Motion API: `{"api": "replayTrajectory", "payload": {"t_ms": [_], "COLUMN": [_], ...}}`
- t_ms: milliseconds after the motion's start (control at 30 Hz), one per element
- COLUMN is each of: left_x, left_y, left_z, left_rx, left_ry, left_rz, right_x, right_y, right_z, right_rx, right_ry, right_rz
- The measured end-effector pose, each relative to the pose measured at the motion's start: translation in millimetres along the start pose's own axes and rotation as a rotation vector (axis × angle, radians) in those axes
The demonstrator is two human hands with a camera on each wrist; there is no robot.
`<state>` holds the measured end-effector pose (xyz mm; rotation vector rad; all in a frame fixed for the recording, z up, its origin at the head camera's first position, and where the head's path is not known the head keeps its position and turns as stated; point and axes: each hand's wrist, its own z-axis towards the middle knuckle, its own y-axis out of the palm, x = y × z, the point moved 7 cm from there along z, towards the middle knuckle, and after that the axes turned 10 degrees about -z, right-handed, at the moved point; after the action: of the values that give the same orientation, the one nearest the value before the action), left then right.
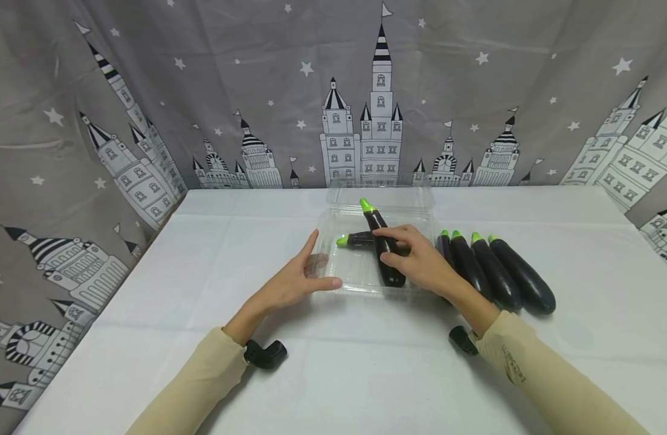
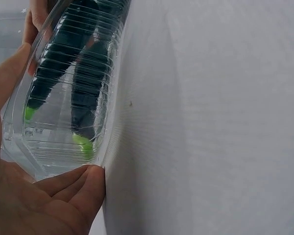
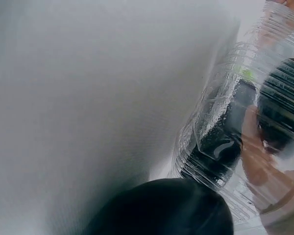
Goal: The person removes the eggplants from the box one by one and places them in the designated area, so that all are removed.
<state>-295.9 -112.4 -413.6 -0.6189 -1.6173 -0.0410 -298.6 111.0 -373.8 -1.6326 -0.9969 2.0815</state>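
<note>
In the head view a clear plastic container (image 1: 347,269) stands at the back middle of the table, its lid (image 1: 379,196) folded back. My right hand (image 1: 415,257) grips a dark eggplant (image 1: 386,266) with a green stem end, slanted over the container. Under it a second eggplant (image 1: 359,240) lies crosswise inside, partly hidden. My left hand (image 1: 292,281) touches the container's left side with thumb and fingers spread wide. In the left wrist view its fingertips (image 2: 94,178) rest at the container's lower corner. Through the clear wall in the right wrist view, the held eggplant (image 3: 281,105) shows beside my fingers.
Several eggplants (image 1: 496,272) lie side by side on the white tabletop (image 1: 344,374), right of the container and beside my right forearm. Behind the table hangs a grey curtain (image 1: 268,54) printed with castles and stars. Dark wrist devices (image 1: 265,354) sit at both sleeves.
</note>
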Motion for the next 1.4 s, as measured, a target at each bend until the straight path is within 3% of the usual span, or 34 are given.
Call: {"api": "replayTrajectory", "payload": {"t_ms": [633,933,1400], "left_x": [0.3,-2.3,-1.8], "left_y": [0.1,0.8,0.5], "left_z": [1.2,2.9,2.8], "left_rx": [-0.004,-0.018,-0.009], "left_ry": [0.009,0.017,0.006], "left_rz": [0.002,-0.028,0.004], "right_x": [3,1,-5], "right_y": [-9,-13,-36], "right_z": [-3,-5,-32], "right_rx": [0.095,0.101,0.091], "right_ry": [0.075,0.091,0.081], "right_rz": [0.081,0.111,0.110]}}
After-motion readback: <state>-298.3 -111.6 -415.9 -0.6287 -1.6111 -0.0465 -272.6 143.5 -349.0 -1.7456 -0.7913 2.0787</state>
